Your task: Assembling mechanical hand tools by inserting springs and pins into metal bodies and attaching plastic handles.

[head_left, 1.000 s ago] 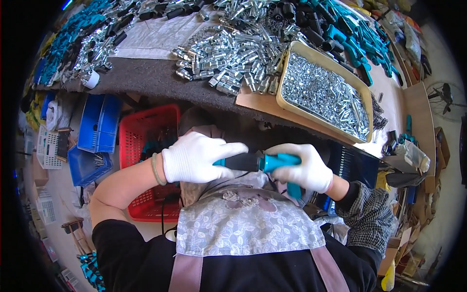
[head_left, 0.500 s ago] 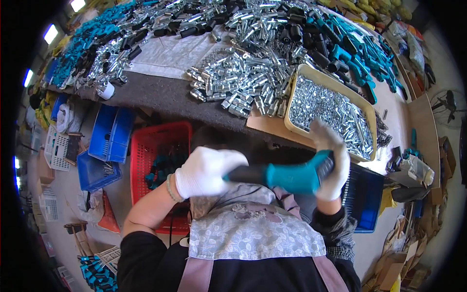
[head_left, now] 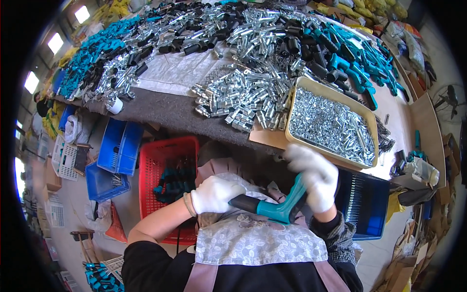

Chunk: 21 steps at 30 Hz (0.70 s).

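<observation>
A teal, pistol-shaped tool body [head_left: 275,209] with a black sleeve at one end is held over my lap, in front of the apron. My left hand [head_left: 214,194], in a white glove, is closed round the black sleeve. Beside the teal handle, on its right, is my right hand [head_left: 318,180], also gloved. Motion smears its fingers, so whether it grips the handle does not show.
A tan tray [head_left: 289,109] of small metal parts stands on the workbench's near edge. Metal fittings [head_left: 243,95] are heaped beside it, with teal housings [head_left: 348,68] further right. Below are a red basket [head_left: 146,170], blue bins [head_left: 112,148] and a blue crate [head_left: 372,214].
The tool has come down toward my lap and turned so its teal handle points up. My right hand has shifted off the tool's end to beside the handle. My left hand keeps hold of the sleeve.
</observation>
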Motion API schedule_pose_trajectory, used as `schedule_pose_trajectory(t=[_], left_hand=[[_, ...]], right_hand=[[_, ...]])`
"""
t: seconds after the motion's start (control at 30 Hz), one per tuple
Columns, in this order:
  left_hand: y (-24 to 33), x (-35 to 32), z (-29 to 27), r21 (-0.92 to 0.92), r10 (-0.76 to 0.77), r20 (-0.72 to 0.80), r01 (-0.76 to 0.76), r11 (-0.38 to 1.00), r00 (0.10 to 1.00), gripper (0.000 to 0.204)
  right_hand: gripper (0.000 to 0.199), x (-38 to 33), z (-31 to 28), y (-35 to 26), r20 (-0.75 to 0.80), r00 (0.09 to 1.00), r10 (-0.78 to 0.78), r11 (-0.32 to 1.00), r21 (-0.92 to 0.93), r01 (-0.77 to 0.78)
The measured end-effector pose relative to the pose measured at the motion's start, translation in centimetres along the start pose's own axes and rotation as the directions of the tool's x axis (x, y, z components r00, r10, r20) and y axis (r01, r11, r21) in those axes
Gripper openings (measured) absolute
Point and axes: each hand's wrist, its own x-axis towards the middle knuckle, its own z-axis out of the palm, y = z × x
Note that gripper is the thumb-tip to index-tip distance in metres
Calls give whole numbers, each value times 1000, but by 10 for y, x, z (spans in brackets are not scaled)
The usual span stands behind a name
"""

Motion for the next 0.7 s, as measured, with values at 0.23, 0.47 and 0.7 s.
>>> schedule_pose_trajectory(t=[0.23, 0.47, 0.7], left_hand=[[0, 5, 17, -41, -202, 9, 203, 978, 979, 29], [-13, 15, 22, -256, -394, -84, 363, 896, 915, 28], [-9, 25, 13, -370, -521, -167, 437, 820, 837, 34]], right_hand=[[29, 5, 8, -12, 247, 939, -240, 899, -310, 311], [27, -1, 14, -6, 212, 920, -330, 882, -277, 381], [28, 1, 14, 0, 33, 918, -396, 912, -102, 397]])
